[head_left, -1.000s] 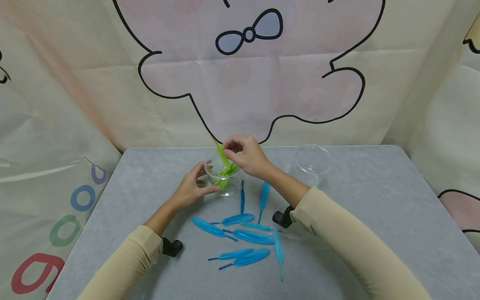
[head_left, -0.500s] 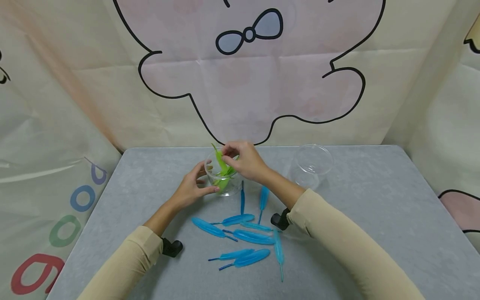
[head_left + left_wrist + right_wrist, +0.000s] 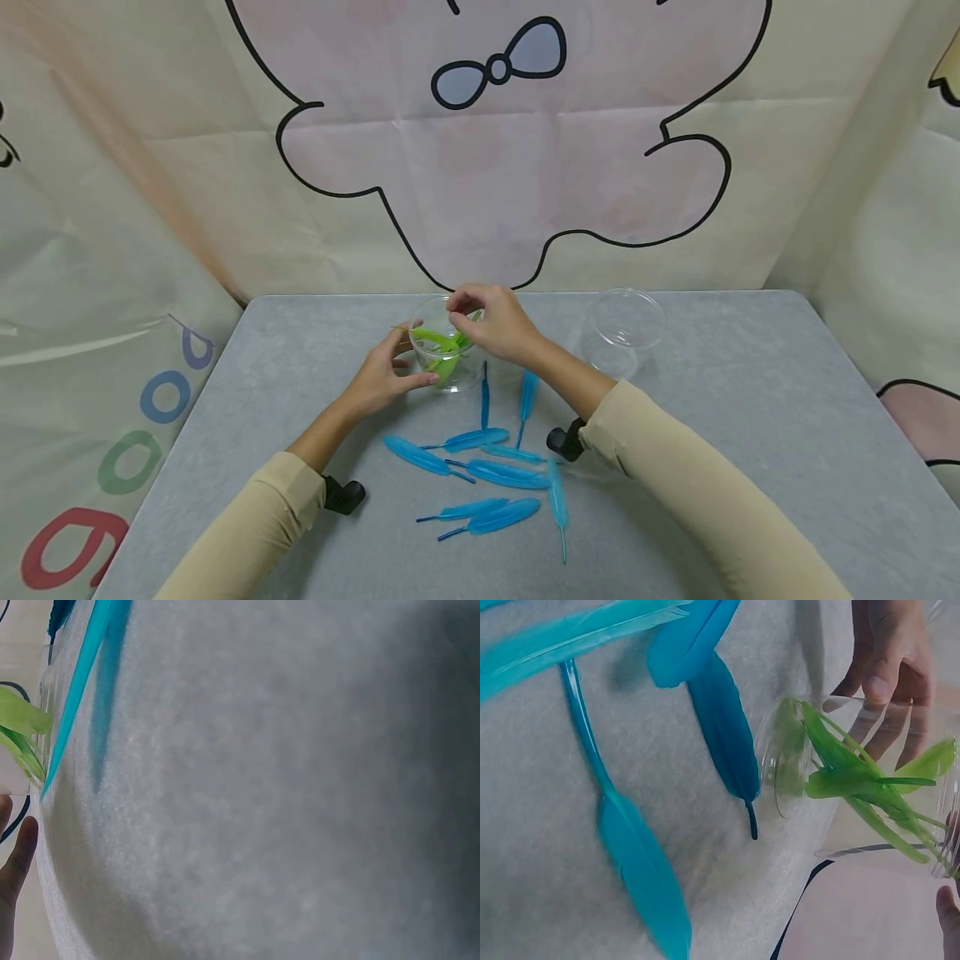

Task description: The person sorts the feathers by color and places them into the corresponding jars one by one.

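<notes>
Left hand (image 3: 382,379) grasping clear cup (image 3: 468,375) near far edge of counter (image 3: 750,367). Right hand (image 3: 493,321) above; can't tell if pinching. Green feathers (image 3: 446,342) inside. Blue feathers (image 3: 506,473) toward near edge; probably light, slippery: pinch quill (image 3: 586,729).

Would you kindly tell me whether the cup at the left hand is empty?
Not empty: the cup holds green feathers, which show through its clear wall.
</notes>
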A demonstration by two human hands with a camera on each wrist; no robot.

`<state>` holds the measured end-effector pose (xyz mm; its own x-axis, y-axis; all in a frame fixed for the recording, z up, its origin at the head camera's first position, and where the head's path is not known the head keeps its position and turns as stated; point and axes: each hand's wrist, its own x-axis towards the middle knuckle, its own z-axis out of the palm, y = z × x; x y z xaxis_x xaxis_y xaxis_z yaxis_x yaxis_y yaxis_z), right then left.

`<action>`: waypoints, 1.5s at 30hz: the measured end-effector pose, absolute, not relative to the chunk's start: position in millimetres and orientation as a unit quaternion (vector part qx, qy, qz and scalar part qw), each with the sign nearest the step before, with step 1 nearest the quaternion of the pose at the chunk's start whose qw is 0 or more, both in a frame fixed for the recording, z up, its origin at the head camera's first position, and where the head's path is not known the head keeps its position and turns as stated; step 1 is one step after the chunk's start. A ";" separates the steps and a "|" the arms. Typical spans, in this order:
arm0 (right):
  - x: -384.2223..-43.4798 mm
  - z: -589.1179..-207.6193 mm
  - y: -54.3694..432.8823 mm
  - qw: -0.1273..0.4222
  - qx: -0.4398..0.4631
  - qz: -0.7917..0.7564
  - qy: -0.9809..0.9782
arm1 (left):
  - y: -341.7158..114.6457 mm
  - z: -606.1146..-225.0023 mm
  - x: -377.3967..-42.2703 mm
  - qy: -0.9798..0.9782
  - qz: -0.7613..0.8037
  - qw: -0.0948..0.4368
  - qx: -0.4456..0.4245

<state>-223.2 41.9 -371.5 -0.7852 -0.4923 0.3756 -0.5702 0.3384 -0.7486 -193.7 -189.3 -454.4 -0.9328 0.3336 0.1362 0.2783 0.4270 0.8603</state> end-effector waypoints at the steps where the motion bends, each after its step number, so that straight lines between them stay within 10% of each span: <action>1: -223.2 -371.1 42.3 0.039 0.327 0.471 -0.819 | -189.5 -454.7 -194.1 0.845 0.503 0.028 0.181; 24: -212.8 -358.6 50.0 -0.002 0.360 0.387 -0.849 | -190.2 -454.5 -193.4 0.841 0.504 0.035 0.194; 45: -220.8 -335.2 202.6 0.091 0.245 0.406 -0.875 | -198.9 -427.2 -155.9 0.844 0.507 -0.015 0.172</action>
<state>-220.8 202.6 -335.2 -0.8631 -0.3548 0.3593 -0.5035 0.5495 -0.6668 -155.9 -198.9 -427.2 -0.9402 0.2758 0.1997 0.3059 0.4264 0.8512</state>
